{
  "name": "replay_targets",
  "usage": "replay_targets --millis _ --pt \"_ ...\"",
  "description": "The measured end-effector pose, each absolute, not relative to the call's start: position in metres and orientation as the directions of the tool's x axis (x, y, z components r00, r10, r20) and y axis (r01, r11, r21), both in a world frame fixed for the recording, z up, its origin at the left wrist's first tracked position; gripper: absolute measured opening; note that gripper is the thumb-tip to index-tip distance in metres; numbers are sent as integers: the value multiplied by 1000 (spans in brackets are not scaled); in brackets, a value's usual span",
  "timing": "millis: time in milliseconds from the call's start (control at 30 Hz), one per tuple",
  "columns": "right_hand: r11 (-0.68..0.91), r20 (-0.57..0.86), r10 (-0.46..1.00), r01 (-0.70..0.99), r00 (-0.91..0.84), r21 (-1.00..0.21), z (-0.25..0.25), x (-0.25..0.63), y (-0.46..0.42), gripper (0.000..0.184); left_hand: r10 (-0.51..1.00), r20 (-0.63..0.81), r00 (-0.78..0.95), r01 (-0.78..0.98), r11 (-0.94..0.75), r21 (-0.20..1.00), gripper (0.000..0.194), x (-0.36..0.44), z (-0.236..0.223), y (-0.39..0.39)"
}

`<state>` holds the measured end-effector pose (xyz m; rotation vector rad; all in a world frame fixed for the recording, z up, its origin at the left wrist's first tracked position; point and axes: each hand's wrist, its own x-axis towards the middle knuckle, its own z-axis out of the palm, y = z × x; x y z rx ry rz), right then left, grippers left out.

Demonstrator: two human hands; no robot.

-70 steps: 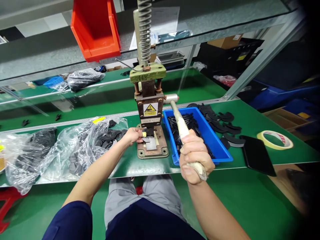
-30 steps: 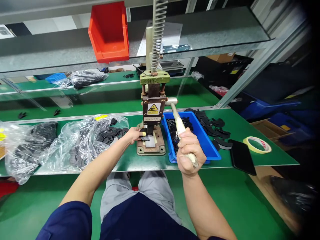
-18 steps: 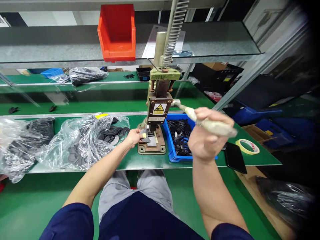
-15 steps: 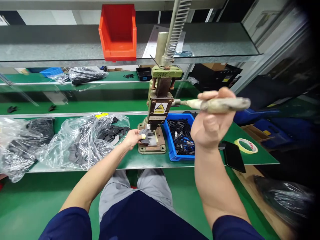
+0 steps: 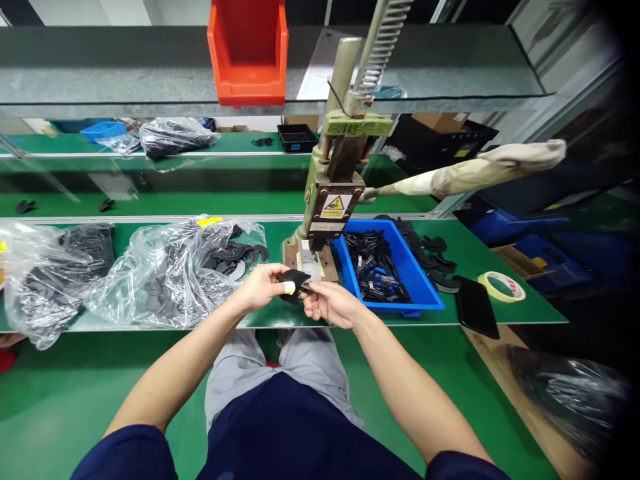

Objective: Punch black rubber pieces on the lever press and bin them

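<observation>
My left hand (image 5: 265,288) pinches a dark, flat plastic part (image 5: 295,281) in front of the hand press. A yellow wrap shows on one of its digits. My right hand (image 5: 330,303) is closed at the same part's right edge, its fingertips curled beneath. The hand press (image 5: 334,207) stands right behind, with a warning sticker on its head and its bare base plate (image 5: 313,263) below. Its wrapped lever (image 5: 475,172) sticks out to the right, with no hand on it. A blue bin (image 5: 415,300) of small black clips (image 5: 373,267) sits right of the press.
Left on the green bench lie clear bags (image 5: 170,280) of dark curved parts and another filled bag (image 5: 65,280). Further right are loose curved parts (image 5: 435,257), a black phone-like slab (image 5: 477,308) and a tape roll (image 5: 501,287). A red bin (image 5: 250,93) stands on the shelf above.
My right hand has let go of the press lever and come down to the part. My left hand has drawn the part off the press base toward me. The view has shifted slightly.
</observation>
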<state>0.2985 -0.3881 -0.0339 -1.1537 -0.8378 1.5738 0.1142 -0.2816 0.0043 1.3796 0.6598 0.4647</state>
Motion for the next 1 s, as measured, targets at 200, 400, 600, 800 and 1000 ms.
replay_targets --millis 200,400,600,800,1000 --pt "-418 -277 887 -388 -369 -821 -40 283 -407 48 393 73 916 104 -411 906 19 104 31 -287" --pt "-323 -215 928 -369 -304 -872 -53 265 -429 47 135 230 964 -60 -731 680 18 100 40 -298" --pt "-177 -147 978 -225 -145 -958 -62 254 -439 39 113 233 966 -68 -757 650 15 100 35 -300" --pt "20 18 991 13 -133 -1000 -43 270 -434 38 223 383 896 -100 -740 666 18 87 28 -298" --pt "262 242 965 277 -105 -925 -27 291 -422 30 9 480 877 -175 -925 337 22 70 32 -311"
